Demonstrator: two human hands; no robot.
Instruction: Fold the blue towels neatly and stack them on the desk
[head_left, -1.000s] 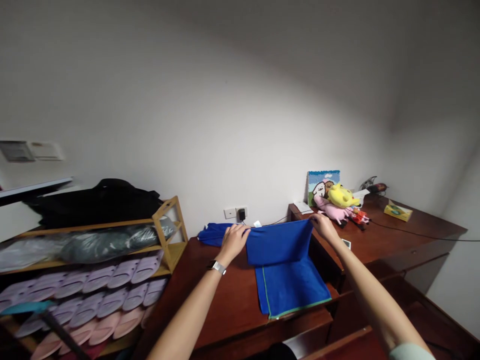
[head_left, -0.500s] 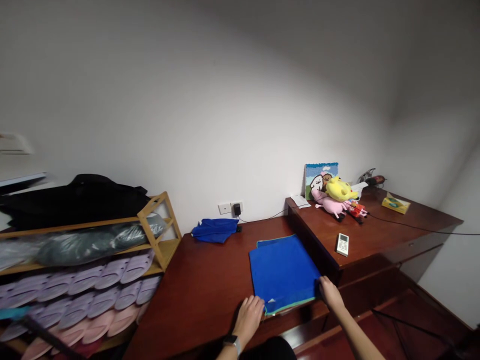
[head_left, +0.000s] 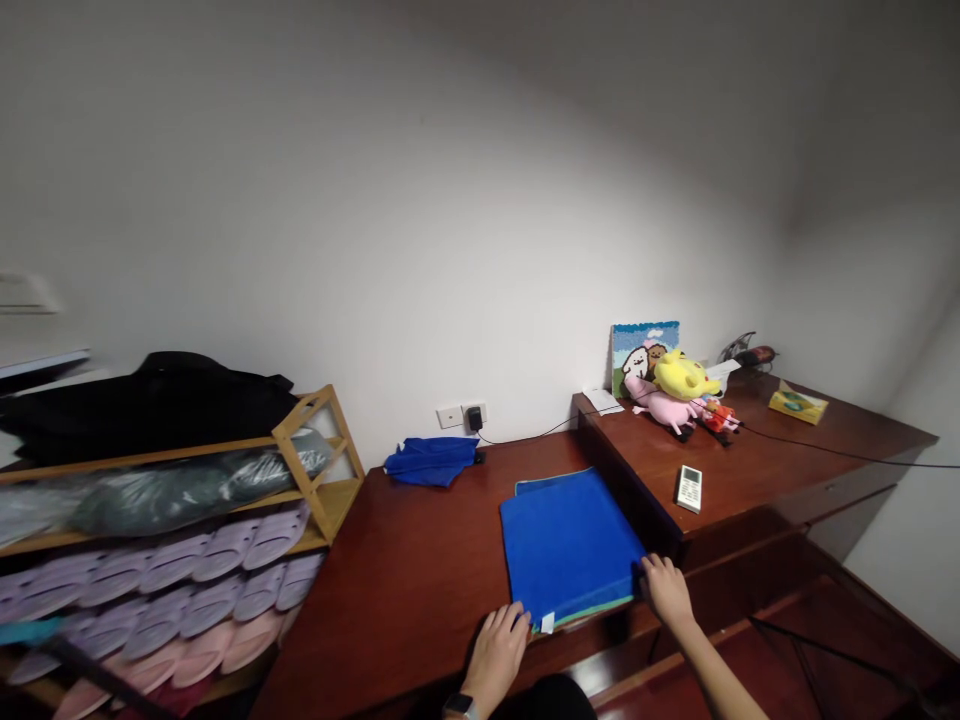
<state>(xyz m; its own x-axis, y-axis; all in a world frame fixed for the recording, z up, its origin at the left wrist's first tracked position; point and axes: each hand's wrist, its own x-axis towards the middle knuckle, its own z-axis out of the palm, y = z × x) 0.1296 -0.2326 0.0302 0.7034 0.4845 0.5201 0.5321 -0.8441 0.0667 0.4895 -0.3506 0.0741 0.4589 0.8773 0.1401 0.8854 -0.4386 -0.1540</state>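
Observation:
A folded blue towel (head_left: 574, 545) with green edging lies on the reddish-brown desk, a small white tag at its near edge. My left hand (head_left: 496, 648), with a watch on the wrist, has its fingers closed on the towel's near left corner. At the near right corner, my right hand (head_left: 666, 590) grips the cloth with bent fingers. The thumbs are mostly hidden. Farther back by the wall lies a crumpled blue bundle of fabric (head_left: 431, 461).
To the right, a higher cabinet top (head_left: 750, 470) bears a white remote control (head_left: 689, 489), plush toys (head_left: 671, 405), a picture (head_left: 634, 350) and a yellow tissue pack (head_left: 798, 405). A cable runs from a black plug (head_left: 474, 418). At left stands a wooden rack (head_left: 328, 510) with slippers (head_left: 217, 555).
The towel's white tag now stands out more at the near edge. Both hands stay at the near corners, with the fingers slightly shifted. The view has turned a little.

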